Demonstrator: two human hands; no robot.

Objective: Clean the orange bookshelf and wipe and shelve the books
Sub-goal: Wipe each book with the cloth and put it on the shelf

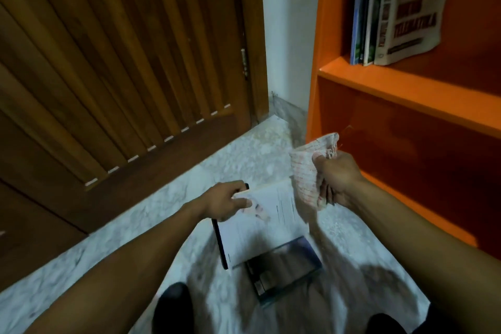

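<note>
Looking down: my left hand [226,202] grips a white book [260,222] by its top edge, above a dark book [284,268] on the floor [244,154]. My right hand [337,180] clutches a cloth [307,171] beside the bookshelf [401,91], where shelved books [390,8] stand.

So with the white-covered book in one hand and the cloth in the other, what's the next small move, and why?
Probably bring the checked white cloth down onto the white-covered book and wipe it. The left hand grips the book's top edge above the marbled floor; the right hand holds the bunched cloth just beside it, apart. The orange bookshelf already holds upright books.
</note>
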